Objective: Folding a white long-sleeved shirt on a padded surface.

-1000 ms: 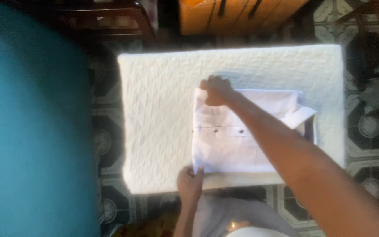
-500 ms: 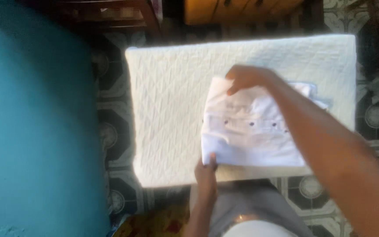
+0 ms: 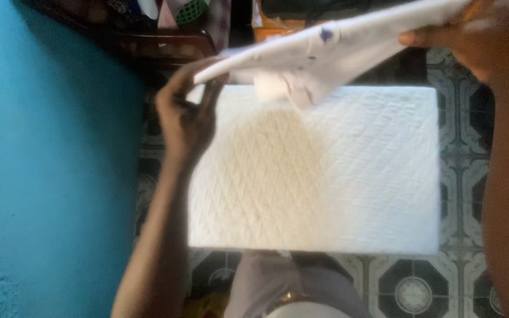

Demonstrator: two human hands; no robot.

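the left hand (image 3: 187, 115) at nine o'clock pinches one corner of the folded white garment (image 3: 325, 44), grip clamped on it; the right hand (image 3: 472, 35) at two o'clock clamps the far edge. the garment hangs above the white quilted counter (image 3: 337, 188). keeping both edges level and taut should hold the fold.

packages: none | labels: none | signs: none | screens: none
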